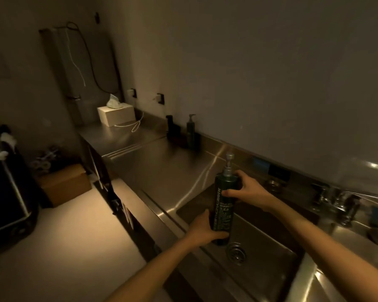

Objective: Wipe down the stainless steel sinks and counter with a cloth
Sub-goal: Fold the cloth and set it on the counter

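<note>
Left grip (202,229), right grip (247,190) round pump bottle (224,205) over sink (262,256)

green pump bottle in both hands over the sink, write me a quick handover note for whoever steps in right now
Hands: the left hand has its fingers curled round the lower part of the green pump bottle; the right hand grips its upper part, just under the pump.
Things: the bottle is held roughly upright over the left sink. Two dark dispensers and a tissue box stand on the counter by the wall. No cloth in view.
Done: cannot tell whether anything is wiped.
Left: set the bottle aside, get a cloth, wipe the left sink, the right sink and the counter.
</note>
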